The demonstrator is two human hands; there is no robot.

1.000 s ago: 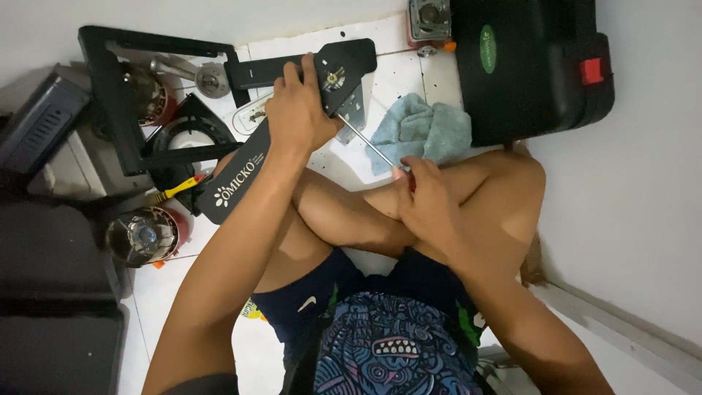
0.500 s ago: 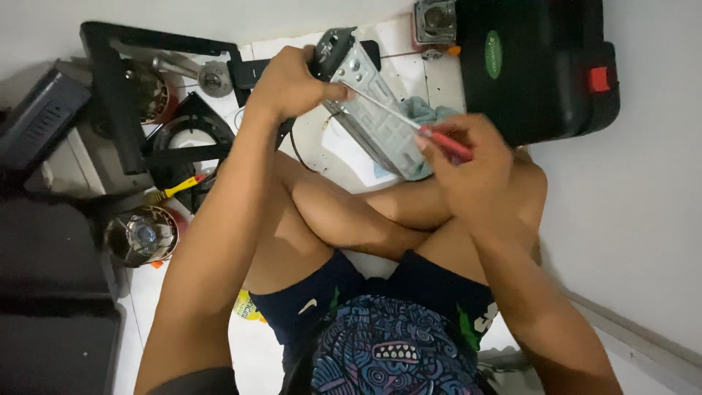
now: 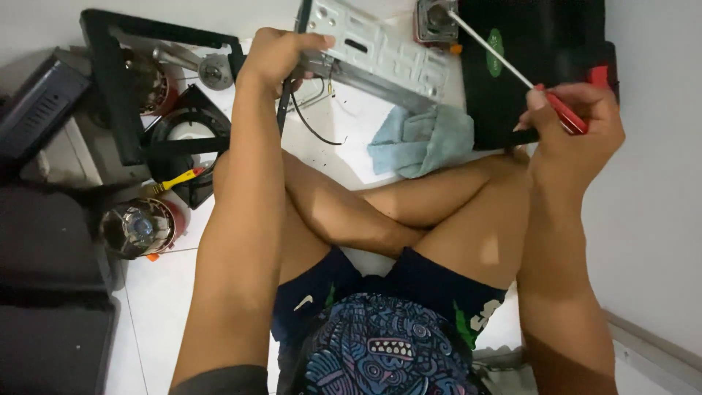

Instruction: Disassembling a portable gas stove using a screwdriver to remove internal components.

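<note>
Head view: the left hand (image 3: 276, 57) has swung the perforated metal bracket (image 3: 380, 53) up to twelve o'clock, fingers clamped round its end. The right hand (image 3: 578, 121), now at two o'clock, pinches the red-handled screwdriver (image 3: 512, 69), lifted clear of the bracket, so the screwing looks paused.

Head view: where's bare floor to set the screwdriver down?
Free: white tile floor between the pale blue cloth and the black coiled wire, and the strip left of the left arm. Crowded: upper left, around the black metal frame and shiny round motor.
</note>
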